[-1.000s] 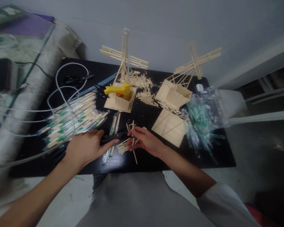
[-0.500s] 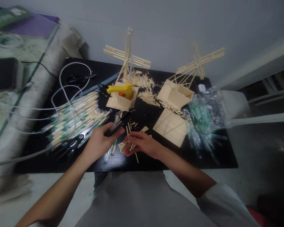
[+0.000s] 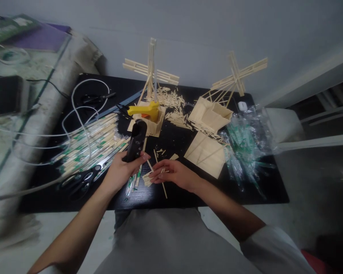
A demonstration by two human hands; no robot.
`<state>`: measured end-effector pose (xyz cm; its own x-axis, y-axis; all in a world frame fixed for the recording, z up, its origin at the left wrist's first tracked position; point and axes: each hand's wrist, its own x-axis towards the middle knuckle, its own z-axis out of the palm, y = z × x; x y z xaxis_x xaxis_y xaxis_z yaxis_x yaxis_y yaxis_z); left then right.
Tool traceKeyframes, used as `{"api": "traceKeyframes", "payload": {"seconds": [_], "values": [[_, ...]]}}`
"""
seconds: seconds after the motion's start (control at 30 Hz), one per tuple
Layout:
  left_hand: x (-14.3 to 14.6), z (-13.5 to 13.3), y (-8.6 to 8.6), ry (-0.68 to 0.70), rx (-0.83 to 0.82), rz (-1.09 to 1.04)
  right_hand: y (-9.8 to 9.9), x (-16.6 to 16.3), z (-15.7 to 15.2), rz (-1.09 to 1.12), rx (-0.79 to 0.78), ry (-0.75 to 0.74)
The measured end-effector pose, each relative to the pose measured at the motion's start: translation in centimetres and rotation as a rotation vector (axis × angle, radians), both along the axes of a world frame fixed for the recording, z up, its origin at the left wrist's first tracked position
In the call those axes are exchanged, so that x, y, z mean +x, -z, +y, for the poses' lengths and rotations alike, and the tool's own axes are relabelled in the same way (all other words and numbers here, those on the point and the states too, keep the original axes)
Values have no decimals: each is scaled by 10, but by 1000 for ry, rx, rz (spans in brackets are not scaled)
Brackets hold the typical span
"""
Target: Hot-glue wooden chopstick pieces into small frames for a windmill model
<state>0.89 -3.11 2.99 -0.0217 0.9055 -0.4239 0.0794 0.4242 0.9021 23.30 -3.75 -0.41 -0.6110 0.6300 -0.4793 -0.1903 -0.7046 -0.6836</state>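
Observation:
My left hand (image 3: pixel 120 170) grips a black tool (image 3: pixel 136 140) with a curved, loop-like end pointing away from me; its exact kind is unclear. Close beside it, my right hand (image 3: pixel 173 174) is closed around several short pieces of thin wooden stick (image 3: pixel 162 173). One longer stick (image 3: pixel 150 165) reaches from the right fingers toward the left hand. Another thin stick (image 3: pixel 164 190) pokes out below the right hand, and I cannot tell if it is held. Small cut stick ends (image 3: pixel 160 153) are scattered on the black table (image 3: pixel 171 144) just beyond.
Two stick-built windmill models (image 3: pixel 151 76) (image 3: pixel 211 112) stand at the back, with a yellow glue gun (image 3: pixel 146 110) on the left one. Wrapped chopsticks (image 3: pixel 88 146), scissors (image 3: pixel 95 169) and a white cable lie left. A flat wooden panel (image 3: pixel 206 155) and torn wrappers (image 3: pixel 244 139) are right.
My left hand has turned the black tool from pointing right to pointing away from me. My right hand has rotated a little, and the longer stick now slants toward the left hand.

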Motion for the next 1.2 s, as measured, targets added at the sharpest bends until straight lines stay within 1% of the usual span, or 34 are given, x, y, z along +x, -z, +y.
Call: {"api": "traceKeyframes", "payload": {"seconds": [0.13,0.37,0.5,0.63,0.8,1.0,1.2], "values": [[-2,-1,1,14,11,-22,-2,-2,1,-12,-1,9],[-4,-2,-1,76,17,21,-14,-6,2,-147,14,-7],[-4,-3,0,77,28,18,-16,-6,3,-199,57,19],[-2,-3,-3,58,19,22,-16,-7,3,-200,74,55],[3,-1,-6,59,47,53,-16,-9,2,-195,50,37],[7,-1,-2,89,76,30,-16,-11,2,-174,13,29],[10,-3,0,102,114,52,-17,-10,3,-173,-37,23]]}}
